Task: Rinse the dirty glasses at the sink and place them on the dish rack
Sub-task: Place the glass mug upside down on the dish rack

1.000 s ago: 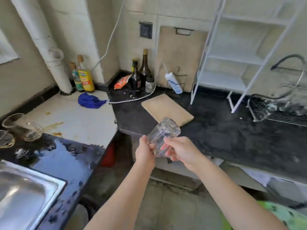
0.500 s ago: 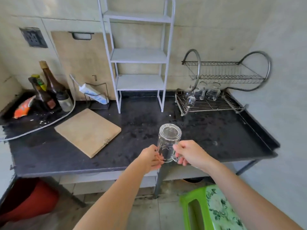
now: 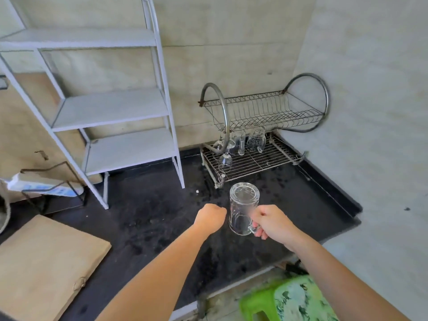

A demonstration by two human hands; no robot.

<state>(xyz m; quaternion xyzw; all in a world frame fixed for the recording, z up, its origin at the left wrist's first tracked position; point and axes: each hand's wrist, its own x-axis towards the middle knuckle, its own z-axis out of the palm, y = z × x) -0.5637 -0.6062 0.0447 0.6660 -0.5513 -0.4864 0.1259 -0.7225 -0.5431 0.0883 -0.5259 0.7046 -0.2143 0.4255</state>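
Right hand (image 3: pixel 271 224) grips the handle, likely the surest hold on a wet, slippery, breakable glass mug (image 3: pixel 243 212), held upside down over the black counter (image 3: pixel 150 205) near the dish rack (image 3: pixel 266 161), the left hand (image 3: pixel 209 220) clenched empty beside it.
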